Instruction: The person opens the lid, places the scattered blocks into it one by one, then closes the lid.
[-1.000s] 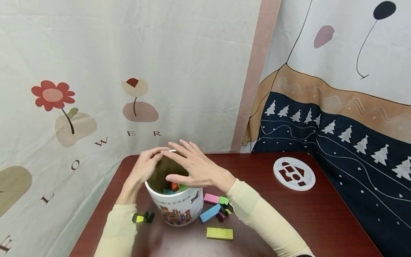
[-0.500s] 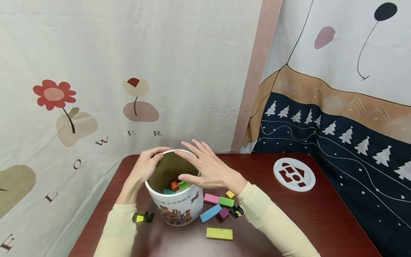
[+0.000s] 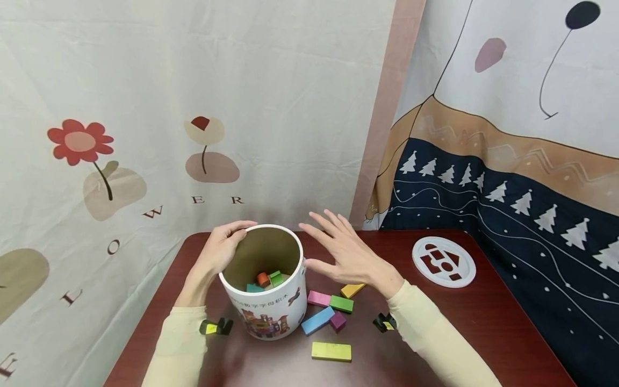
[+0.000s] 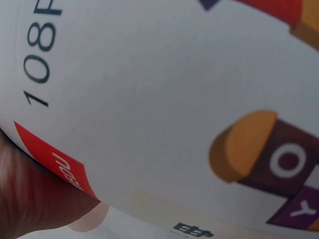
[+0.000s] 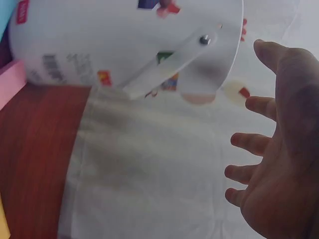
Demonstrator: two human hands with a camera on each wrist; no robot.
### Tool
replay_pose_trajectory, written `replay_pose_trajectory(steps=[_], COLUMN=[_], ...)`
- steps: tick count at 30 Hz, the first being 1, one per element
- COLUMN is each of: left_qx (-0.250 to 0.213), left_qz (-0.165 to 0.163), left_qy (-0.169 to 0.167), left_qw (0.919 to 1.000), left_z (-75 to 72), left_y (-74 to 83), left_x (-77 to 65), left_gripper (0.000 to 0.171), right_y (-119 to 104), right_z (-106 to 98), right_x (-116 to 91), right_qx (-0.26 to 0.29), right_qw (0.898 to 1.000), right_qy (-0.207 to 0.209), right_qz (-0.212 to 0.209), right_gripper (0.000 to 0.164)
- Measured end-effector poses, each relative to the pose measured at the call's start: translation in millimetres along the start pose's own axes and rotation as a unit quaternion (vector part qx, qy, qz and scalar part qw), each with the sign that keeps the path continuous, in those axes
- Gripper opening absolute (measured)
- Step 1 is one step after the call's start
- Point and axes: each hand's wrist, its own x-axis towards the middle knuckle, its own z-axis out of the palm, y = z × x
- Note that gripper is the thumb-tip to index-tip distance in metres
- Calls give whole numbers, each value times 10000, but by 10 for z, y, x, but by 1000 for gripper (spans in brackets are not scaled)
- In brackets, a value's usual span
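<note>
A white bucket (image 3: 266, 317) with printed pictures stands on the table, its mouth tilted toward the head camera. Inside lie an orange cylinder (image 3: 263, 279), a green block (image 3: 276, 278) and a teal block (image 3: 254, 288). My left hand (image 3: 218, 250) grips the bucket's left rim, thumb near the top edge; its wrist view is filled by the printed wall. To the right of the bucket my right hand (image 3: 350, 257) is raised with fingers spread and holds nothing. The right wrist view shows those fingers (image 5: 251, 144) apart from the bucket and its white handle (image 5: 167, 67).
Right of the bucket lie loose blocks: pink (image 3: 319, 299), green (image 3: 342, 304), blue (image 3: 317, 321), purple (image 3: 338, 321), orange-yellow (image 3: 352, 291) and yellow-green (image 3: 331, 351). A round white lid (image 3: 437, 277) with shaped holes lies at the back right. Printed cloth (image 3: 300, 134) hangs behind the table (image 3: 483, 333).
My right hand has moved right, from over the bucket's mouth to beside it, uncovering the opening and the orange-yellow block. The left hand and bucket stay in place.
</note>
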Motion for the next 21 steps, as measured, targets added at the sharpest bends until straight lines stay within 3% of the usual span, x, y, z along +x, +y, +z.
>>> replay_pose_trajectory(steps=[8,21], left_qx=[-48,-9], left_qz=[-49,-38], left_qy=[-1,-1], left_qw=[10000,10000], left_z=[10,10], left_y=[15,9], left_x=[-10,-7], left_gripper=[33,34], right_y=[243,501], right_z=[68,354], right_x=[-309,-776], right_qx=[89,436], right_qw=[9992,9921], right_qy=[-123,-480], right_qz=[379,1073], right_gripper=[78,79])
